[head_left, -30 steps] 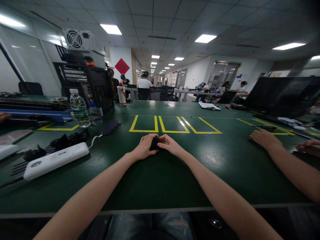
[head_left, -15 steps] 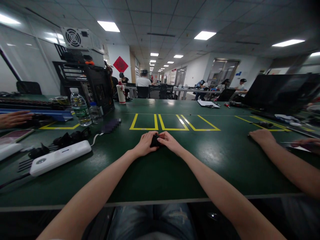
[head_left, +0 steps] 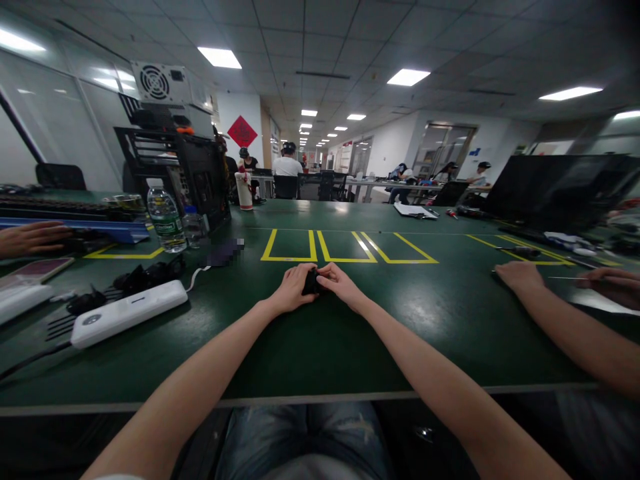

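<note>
A small black object (head_left: 311,283) lies between my hands on the green table; its kind is hard to make out because my fingers cover much of it. My left hand (head_left: 291,289) curls round its left side, thumb toward me. From the other side, the fingertips of my right hand (head_left: 342,285) pinch its right edge. Just beyond my hands, yellow tape outlines (head_left: 289,259) mark the green tabletop (head_left: 320,353).
At left are a white power strip (head_left: 131,312), black cables (head_left: 145,279), a water bottle (head_left: 166,217) and an open computer case (head_left: 200,177). A co-worker's hand (head_left: 520,277) rests at right, near a dark monitor (head_left: 565,190). Another person's hand (head_left: 33,240) is at far left.
My hands keep their hold on the small black object, almost unmoved. The view has turned slightly left. At far right, the co-worker's other hand has shifted, with a thin rod now showing.
</note>
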Action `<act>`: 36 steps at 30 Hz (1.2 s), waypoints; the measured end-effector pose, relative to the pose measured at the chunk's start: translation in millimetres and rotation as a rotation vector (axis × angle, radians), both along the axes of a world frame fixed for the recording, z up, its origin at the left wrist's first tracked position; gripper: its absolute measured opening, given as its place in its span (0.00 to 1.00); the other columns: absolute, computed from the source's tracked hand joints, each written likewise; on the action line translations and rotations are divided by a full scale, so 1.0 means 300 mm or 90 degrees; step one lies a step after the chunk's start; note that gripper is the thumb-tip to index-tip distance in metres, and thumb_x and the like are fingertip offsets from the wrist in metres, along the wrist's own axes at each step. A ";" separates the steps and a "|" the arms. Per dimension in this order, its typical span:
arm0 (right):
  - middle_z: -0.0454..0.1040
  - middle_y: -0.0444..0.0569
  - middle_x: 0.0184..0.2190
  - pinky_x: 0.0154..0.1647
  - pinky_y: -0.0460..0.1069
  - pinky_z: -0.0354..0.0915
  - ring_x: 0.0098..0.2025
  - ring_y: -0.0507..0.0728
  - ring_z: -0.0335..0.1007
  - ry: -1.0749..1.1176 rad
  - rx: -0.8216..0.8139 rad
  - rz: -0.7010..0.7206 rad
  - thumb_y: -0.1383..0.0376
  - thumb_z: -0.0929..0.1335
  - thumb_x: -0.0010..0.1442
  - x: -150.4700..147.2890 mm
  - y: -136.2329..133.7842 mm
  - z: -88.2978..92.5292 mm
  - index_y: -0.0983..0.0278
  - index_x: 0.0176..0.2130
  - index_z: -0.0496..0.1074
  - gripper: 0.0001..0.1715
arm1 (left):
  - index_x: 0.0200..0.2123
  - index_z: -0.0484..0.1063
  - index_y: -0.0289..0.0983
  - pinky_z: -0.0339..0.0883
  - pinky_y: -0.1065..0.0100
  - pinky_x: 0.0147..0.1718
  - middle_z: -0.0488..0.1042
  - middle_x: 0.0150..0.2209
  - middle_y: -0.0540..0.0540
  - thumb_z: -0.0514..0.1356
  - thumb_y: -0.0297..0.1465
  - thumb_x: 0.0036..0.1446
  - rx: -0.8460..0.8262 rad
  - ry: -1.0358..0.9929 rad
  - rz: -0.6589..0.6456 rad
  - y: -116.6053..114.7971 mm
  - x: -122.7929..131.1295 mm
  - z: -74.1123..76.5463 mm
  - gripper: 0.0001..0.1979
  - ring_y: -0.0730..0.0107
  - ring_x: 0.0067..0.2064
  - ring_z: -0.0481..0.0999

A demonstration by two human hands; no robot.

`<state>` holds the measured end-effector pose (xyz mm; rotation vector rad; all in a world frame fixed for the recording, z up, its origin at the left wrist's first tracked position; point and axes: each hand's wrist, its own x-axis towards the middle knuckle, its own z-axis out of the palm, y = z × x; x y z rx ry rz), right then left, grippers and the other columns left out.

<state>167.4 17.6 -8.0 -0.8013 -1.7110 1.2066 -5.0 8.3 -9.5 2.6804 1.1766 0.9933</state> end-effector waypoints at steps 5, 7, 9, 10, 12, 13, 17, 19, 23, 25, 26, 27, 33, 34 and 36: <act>0.67 0.48 0.39 0.45 0.53 0.60 0.42 0.54 0.63 -0.027 -0.021 -0.033 0.58 0.67 0.48 -0.001 0.013 -0.008 0.63 0.38 0.64 0.18 | 0.50 0.50 0.40 0.52 0.56 0.48 0.59 0.47 0.44 0.59 0.33 0.44 -0.003 -0.004 -0.008 0.003 0.001 -0.001 0.30 0.58 0.49 0.60; 0.67 0.48 0.39 0.46 0.53 0.59 0.42 0.54 0.63 -0.036 -0.028 -0.011 0.58 0.66 0.48 0.004 0.015 -0.007 0.64 0.39 0.64 0.18 | 0.51 0.50 0.40 0.52 0.56 0.48 0.59 0.47 0.44 0.59 0.33 0.44 -0.004 -0.008 -0.012 0.004 0.000 -0.001 0.30 0.58 0.49 0.60; 0.67 0.47 0.39 0.47 0.53 0.58 0.42 0.54 0.64 -0.028 -0.027 0.018 0.60 0.67 0.48 0.010 0.011 -0.002 0.63 0.39 0.64 0.17 | 0.51 0.49 0.40 0.52 0.56 0.48 0.59 0.47 0.44 0.59 0.32 0.44 -0.005 -0.012 -0.013 0.004 -0.001 -0.001 0.31 0.58 0.49 0.60; 0.67 0.47 0.39 0.47 0.53 0.58 0.43 0.54 0.63 -0.019 -0.027 0.035 0.61 0.68 0.47 0.012 0.007 0.002 0.63 0.39 0.63 0.18 | 0.50 0.50 0.41 0.52 0.56 0.48 0.59 0.47 0.44 0.59 0.32 0.44 -0.005 -0.013 -0.013 0.004 -0.002 -0.001 0.30 0.58 0.49 0.60; 0.67 0.45 0.38 0.47 0.52 0.58 0.43 0.53 0.63 -0.002 -0.028 0.061 0.63 0.70 0.44 0.014 -0.001 0.010 0.62 0.39 0.62 0.21 | 0.50 0.50 0.41 0.52 0.56 0.48 0.59 0.47 0.44 0.59 0.33 0.44 -0.007 -0.015 -0.015 0.002 -0.003 0.002 0.30 0.58 0.49 0.60; 0.67 0.45 0.38 0.47 0.52 0.59 0.43 0.53 0.63 0.004 -0.028 0.066 0.64 0.70 0.44 0.014 -0.005 0.013 0.61 0.39 0.62 0.21 | 0.50 0.50 0.41 0.52 0.56 0.48 0.59 0.47 0.44 0.59 0.33 0.44 -0.008 -0.014 -0.017 0.001 -0.003 0.003 0.29 0.59 0.49 0.60; 0.67 0.44 0.35 0.44 0.52 0.60 0.40 0.52 0.64 0.009 -0.023 0.034 0.60 0.66 0.49 0.003 -0.007 0.016 0.62 0.36 0.62 0.14 | 0.50 0.50 0.41 0.50 0.56 0.49 0.58 0.48 0.44 0.59 0.32 0.44 -0.004 -0.015 -0.022 -0.001 -0.005 0.006 0.30 0.59 0.50 0.59; 0.67 0.45 0.35 0.43 0.52 0.60 0.40 0.53 0.64 -0.004 -0.028 0.014 0.59 0.66 0.50 -0.003 0.001 0.010 0.62 0.37 0.62 0.14 | 0.50 0.50 0.41 0.51 0.56 0.49 0.58 0.48 0.44 0.59 0.32 0.44 -0.004 -0.013 -0.019 0.001 -0.005 0.004 0.30 0.59 0.50 0.59; 0.67 0.47 0.38 0.46 0.54 0.59 0.42 0.55 0.63 -0.030 -0.046 -0.020 0.59 0.67 0.48 -0.006 0.018 -0.003 0.63 0.38 0.63 0.18 | 0.50 0.50 0.40 0.52 0.56 0.48 0.59 0.48 0.44 0.60 0.32 0.43 -0.004 -0.008 -0.006 0.007 -0.002 -0.003 0.31 0.58 0.49 0.59; 0.67 0.47 0.38 0.47 0.54 0.58 0.43 0.54 0.63 -0.030 -0.038 -0.007 0.60 0.67 0.48 -0.003 0.018 0.001 0.64 0.37 0.63 0.17 | 0.50 0.50 0.40 0.53 0.56 0.47 0.59 0.48 0.44 0.60 0.32 0.43 -0.005 -0.006 -0.003 0.006 0.000 -0.003 0.31 0.58 0.49 0.60; 0.67 0.47 0.37 0.47 0.53 0.58 0.42 0.54 0.63 -0.026 -0.032 0.007 0.60 0.68 0.47 0.000 0.015 0.005 0.64 0.37 0.63 0.16 | 0.50 0.50 0.40 0.53 0.56 0.47 0.59 0.48 0.44 0.60 0.32 0.43 -0.006 -0.005 -0.003 0.004 0.001 -0.001 0.30 0.58 0.49 0.60; 0.67 0.46 0.36 0.47 0.53 0.58 0.42 0.53 0.63 -0.020 -0.029 0.024 0.61 0.68 0.46 0.002 0.011 0.010 0.64 0.36 0.63 0.16 | 0.50 0.50 0.40 0.53 0.56 0.47 0.59 0.47 0.44 0.60 0.32 0.44 -0.007 -0.005 -0.003 0.001 0.001 0.002 0.30 0.58 0.49 0.60; 0.67 0.43 0.33 0.43 0.52 0.60 0.39 0.52 0.65 0.005 -0.039 0.082 0.63 0.69 0.45 0.008 -0.006 0.024 0.62 0.37 0.60 0.19 | 0.50 0.51 0.41 0.53 0.57 0.47 0.59 0.47 0.45 0.59 0.32 0.44 -0.015 -0.008 -0.012 -0.011 0.000 0.016 0.29 0.59 0.48 0.61; 0.67 0.43 0.32 0.43 0.52 0.60 0.38 0.52 0.65 0.007 -0.037 0.068 0.62 0.68 0.47 0.006 -0.004 0.022 0.62 0.36 0.61 0.16 | 0.50 0.51 0.41 0.53 0.57 0.48 0.59 0.47 0.45 0.59 0.32 0.44 -0.015 -0.010 -0.012 -0.010 0.000 0.015 0.29 0.59 0.49 0.60; 0.67 0.43 0.32 0.43 0.52 0.60 0.37 0.51 0.65 0.009 -0.033 0.037 0.61 0.67 0.49 0.000 0.002 0.017 0.62 0.36 0.61 0.14 | 0.50 0.50 0.41 0.52 0.57 0.48 0.59 0.47 0.45 0.60 0.31 0.44 -0.016 -0.014 -0.011 -0.006 0.001 0.012 0.30 0.59 0.49 0.60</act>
